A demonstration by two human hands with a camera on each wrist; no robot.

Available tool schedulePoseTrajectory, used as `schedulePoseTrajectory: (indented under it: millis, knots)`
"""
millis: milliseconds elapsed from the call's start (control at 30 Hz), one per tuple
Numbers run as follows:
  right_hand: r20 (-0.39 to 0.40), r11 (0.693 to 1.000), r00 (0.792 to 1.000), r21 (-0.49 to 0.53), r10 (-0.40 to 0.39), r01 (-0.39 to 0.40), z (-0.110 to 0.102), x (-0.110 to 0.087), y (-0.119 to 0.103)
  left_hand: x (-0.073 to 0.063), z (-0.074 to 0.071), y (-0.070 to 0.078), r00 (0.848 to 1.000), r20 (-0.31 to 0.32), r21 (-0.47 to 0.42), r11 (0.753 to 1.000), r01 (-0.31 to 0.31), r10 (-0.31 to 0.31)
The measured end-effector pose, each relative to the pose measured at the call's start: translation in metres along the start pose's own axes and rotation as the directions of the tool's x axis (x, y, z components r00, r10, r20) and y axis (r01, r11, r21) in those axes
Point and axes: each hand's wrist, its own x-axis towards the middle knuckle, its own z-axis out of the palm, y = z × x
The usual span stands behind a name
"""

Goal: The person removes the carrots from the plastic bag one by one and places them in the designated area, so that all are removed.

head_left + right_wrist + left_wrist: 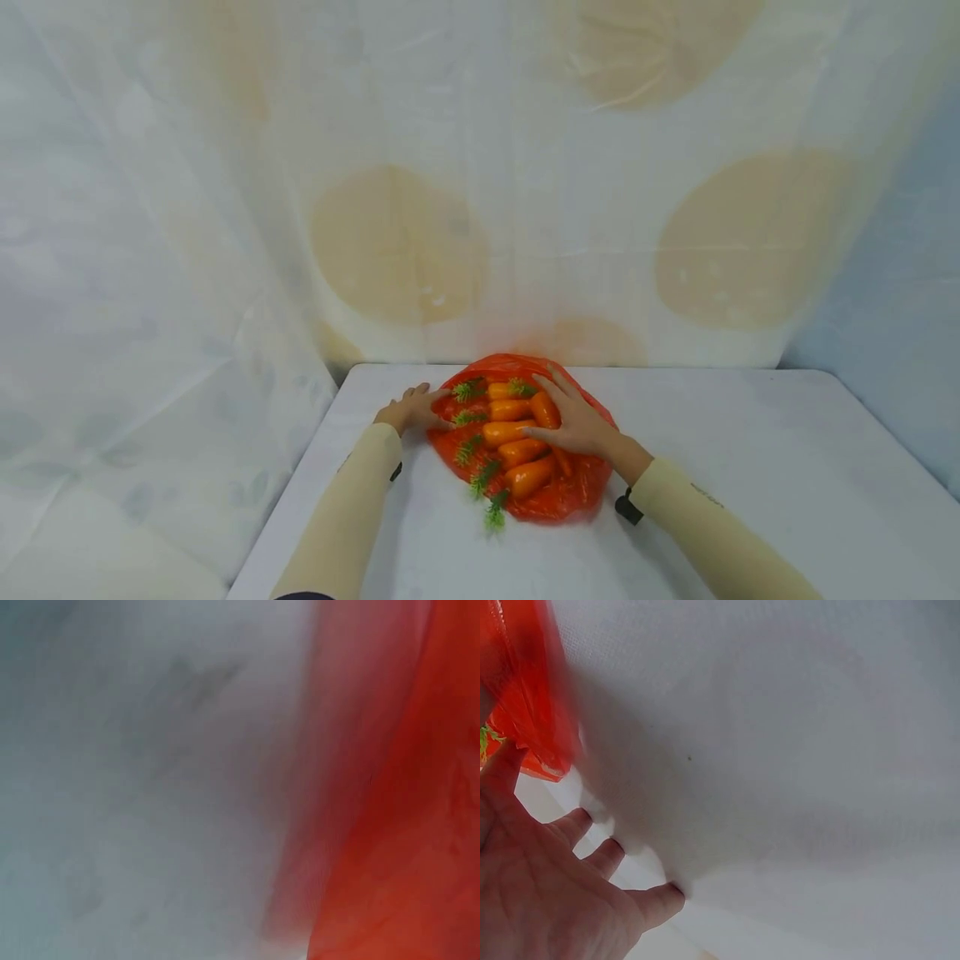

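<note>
A red plastic bag [577, 500] lies spread on the table, with several orange carrots [532, 477] on top of it. Their green leafy tops [480, 479] point left. My left hand [411, 408] is at the bag's left edge, its fingers spread and one touching the plastic in the left wrist view. Across the right side of the carrots, my right hand [583, 423] rests with fingers apart, over the carrots' ends and the bag. In the right wrist view only the bag [420, 847] shows, blurred; the hand is out of that picture.
The white table [750, 467] extends to both sides of the bag. Behind it hangs a pale sheet [540, 183] with tan round patches, close to the table's back edge. More sheeting [135, 333] hangs along the left side.
</note>
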Motion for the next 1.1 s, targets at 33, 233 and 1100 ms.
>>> schedulePoseTrajectory:
  millis: [33, 233, 1100]
  knots:
    - [-0.003, 1.000, 1.000, 0.029, 0.011, -0.011, 0.001, 0.001, 0.001, 0.000, 0.000, 0.000, 1.000, -0.001, 0.001, 1.000, -0.001, 0.001]
    - [-0.041, 0.964, 0.992, 0.244, 0.122, -0.109, 0.006, 0.004, 0.005, 0.000, -0.002, 0.003, 1.000, 0.003, -0.011, 1.000, -0.009, 0.009]
    - [-0.008, 0.930, 0.960, 0.251, 0.279, -0.268, 0.013, 0.008, 0.003, -0.003, 0.000, -0.005, 1.000, 0.006, -0.022, 1.000, -0.017, 0.017]
